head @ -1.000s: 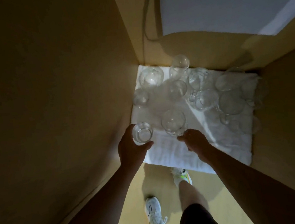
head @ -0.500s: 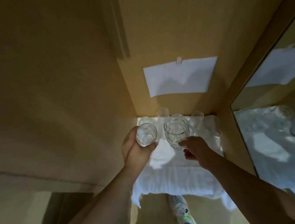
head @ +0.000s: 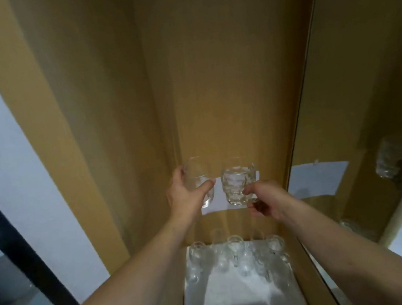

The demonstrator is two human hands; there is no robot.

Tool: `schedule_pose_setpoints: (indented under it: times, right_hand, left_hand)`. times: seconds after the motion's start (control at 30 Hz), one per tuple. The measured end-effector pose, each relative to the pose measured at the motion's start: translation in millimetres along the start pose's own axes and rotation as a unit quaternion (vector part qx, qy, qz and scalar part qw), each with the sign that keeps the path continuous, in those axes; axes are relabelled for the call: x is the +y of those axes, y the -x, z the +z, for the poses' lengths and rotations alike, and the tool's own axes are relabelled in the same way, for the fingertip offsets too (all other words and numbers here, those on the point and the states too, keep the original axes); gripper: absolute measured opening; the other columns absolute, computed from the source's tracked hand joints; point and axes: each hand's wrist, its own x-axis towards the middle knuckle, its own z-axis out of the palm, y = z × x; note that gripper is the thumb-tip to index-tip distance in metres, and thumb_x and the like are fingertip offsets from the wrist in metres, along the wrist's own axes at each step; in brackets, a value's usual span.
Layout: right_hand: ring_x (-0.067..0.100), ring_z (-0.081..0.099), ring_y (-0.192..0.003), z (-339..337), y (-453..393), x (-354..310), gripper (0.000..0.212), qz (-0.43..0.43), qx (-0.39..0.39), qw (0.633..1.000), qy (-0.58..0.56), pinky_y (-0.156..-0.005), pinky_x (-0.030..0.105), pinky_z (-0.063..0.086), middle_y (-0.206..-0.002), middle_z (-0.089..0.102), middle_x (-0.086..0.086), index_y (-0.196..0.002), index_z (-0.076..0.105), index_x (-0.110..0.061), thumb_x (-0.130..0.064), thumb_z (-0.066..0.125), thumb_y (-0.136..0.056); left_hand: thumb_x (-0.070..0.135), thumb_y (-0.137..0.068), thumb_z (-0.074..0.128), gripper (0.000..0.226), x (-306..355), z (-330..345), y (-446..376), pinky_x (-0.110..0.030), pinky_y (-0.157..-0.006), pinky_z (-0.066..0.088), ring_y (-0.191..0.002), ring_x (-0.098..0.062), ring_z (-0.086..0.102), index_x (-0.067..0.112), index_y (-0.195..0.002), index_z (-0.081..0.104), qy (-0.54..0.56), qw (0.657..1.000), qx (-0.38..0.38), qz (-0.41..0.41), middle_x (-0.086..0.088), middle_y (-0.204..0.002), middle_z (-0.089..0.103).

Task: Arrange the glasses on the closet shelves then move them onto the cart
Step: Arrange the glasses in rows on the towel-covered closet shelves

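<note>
My left hand [head: 186, 195] grips a plain clear tumbler [head: 199, 177], raised in front of the closet's back panel. My right hand [head: 263, 201] holds a faceted clear glass mug [head: 237, 184] by its handle, level with the tumbler and just right of it. Both glasses are in the air, well above the shelf. Below them, several clear glasses [head: 235, 251] stand in rows at the back of a white cloth [head: 239, 296] that covers the closet shelf.
Tan wooden closet walls [head: 107, 128] enclose the shelf on the left and behind. A mirrored panel [head: 358, 134] on the right reflects the glasses and a white sheet of paper [head: 210, 207] on the back wall. A white wall and dark frame lie to the far left.
Both hands lifted their glasses off the cloth-covered shelf and raised them high. The view tilted upward, so the shelf now sits low in the frame.
</note>
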Motion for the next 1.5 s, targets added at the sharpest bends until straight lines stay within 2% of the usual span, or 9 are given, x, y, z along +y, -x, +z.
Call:
schedule_pose_setpoints:
  times: [0.13, 0.33, 0.47, 0.7, 0.93, 1.07, 1.2, 1.4, 1.5]
  right_hand:
    - [0.023, 0.049, -0.059, -6, 43, -24, 0.008, -0.015, 0.011, 1.0, -0.025, -0.044, 0.029, 0.05, -0.075, 0.05, 0.014, -0.099, 0.057, -0.006, -0.005, 0.061, -0.092]
    - [0.026, 0.056, -0.067, -9, 97, -26, 0.015, -0.033, 0.042, 0.998, -0.022, -0.055, 0.035, 0.057, -0.082, 0.057, 0.018, -0.105, 0.059, -0.005, -0.006, 0.063, -0.09]
    - [0.028, 0.057, -0.066, -12, 120, -17, 0.028, -0.025, 0.045, 0.999, -0.007, -0.065, 0.039, 0.058, -0.079, 0.058, 0.019, -0.116, 0.056, -0.004, -0.006, 0.061, -0.088]
    - [0.025, 0.06, -0.063, -23, 154, 1, 0.036, -0.022, 0.043, 0.999, 0.01, -0.06, 0.036, 0.059, -0.088, 0.06, 0.021, -0.125, 0.054, -0.005, -0.006, 0.061, -0.089]
    - [0.029, 0.064, -0.073, -65, 190, 27, 0.034, -0.007, 0.049, 0.999, 0.015, -0.062, 0.037, 0.06, -0.092, 0.064, 0.022, -0.122, 0.055, -0.006, -0.009, 0.064, -0.089]
    - [0.029, 0.062, -0.07, -102, 217, 45, 0.021, -0.008, 0.058, 0.998, 0.016, -0.073, 0.045, 0.061, -0.085, 0.06, 0.021, -0.108, 0.055, -0.005, -0.006, 0.063, -0.089]
    - [0.026, 0.059, -0.061, -146, 253, 66, 0.019, 0.001, 0.067, 0.998, 0.017, -0.059, 0.036, 0.059, -0.08, 0.059, 0.019, -0.107, 0.057, -0.003, -0.005, 0.062, -0.089]
    - [0.03, 0.055, -0.065, -219, 310, 100, 0.022, 0.005, 0.094, 0.996, -0.001, -0.059, 0.035, 0.056, -0.079, 0.059, 0.021, -0.109, 0.058, 0.0, -0.003, 0.061, -0.088]
    - [0.031, 0.059, -0.069, -256, 334, 117, 0.023, 0.011, 0.111, 0.994, 0.001, -0.061, 0.038, 0.059, -0.081, 0.062, 0.023, -0.109, 0.058, -0.003, -0.005, 0.063, -0.087]
  left_hand:
    - [0.047, -0.065, 0.091, 0.081, 36, -20, 12, -0.044, -0.106, 0.049, -0.123, -0.016, 0.058, 0.029, -0.134, 0.053, 0.05, 0.998, 0.009, 0.034, 0.005, -0.132, 0.062]
    - [0.05, -0.071, 0.088, 0.07, 64, -44, 43, -0.033, -0.101, 0.048, -0.119, -0.014, 0.058, 0.028, -0.127, 0.053, 0.095, 0.994, -0.01, 0.05, 0.008, -0.125, 0.062]
    - [0.067, -0.058, 0.083, 0.081, 73, -53, 69, -0.037, -0.095, 0.054, -0.109, -0.011, 0.064, 0.03, -0.125, 0.055, 0.136, 0.99, -0.003, 0.027, 0.008, -0.117, 0.067]
    - [0.045, -0.08, 0.083, 0.059, 83, -59, 100, -0.029, -0.085, 0.05, -0.107, -0.021, 0.064, 0.019, -0.125, 0.054, 0.135, 0.99, -0.024, 0.032, -0.005, -0.114, 0.065]
    - [0.08, -0.057, 0.068, 0.082, 98, -44, 144, -0.048, -0.087, 0.058, -0.093, -0.02, 0.068, 0.03, -0.121, 0.056, 0.091, 0.996, -0.018, 0.015, 0.004, -0.099, 0.067]
    - [0.079, -0.058, 0.07, 0.077, 111, -21, 181, -0.051, -0.086, 0.059, -0.089, -0.017, 0.068, 0.029, -0.116, 0.059, 0.084, 0.996, -0.029, 0.006, 0.008, -0.093, 0.069]
    - [0.083, -0.06, 0.071, 0.078, 116, 12, 226, -0.053, -0.087, 0.058, -0.091, -0.017, 0.069, 0.03, -0.116, 0.059, 0.075, 0.995, -0.06, 0.0, 0.006, -0.097, 0.07]
    - [0.059, -0.083, 0.074, 0.056, 146, 60, 302, -0.042, -0.088, 0.056, -0.084, -0.011, 0.065, 0.026, -0.123, 0.053, 0.066, 0.993, -0.096, 0.006, 0.004, -0.089, 0.068]
    - [0.059, -0.083, 0.073, 0.06, 160, 84, 338, -0.042, -0.087, 0.056, -0.086, -0.012, 0.066, 0.024, -0.128, 0.054, 0.074, 0.991, -0.116, 0.005, 0.006, -0.088, 0.068]
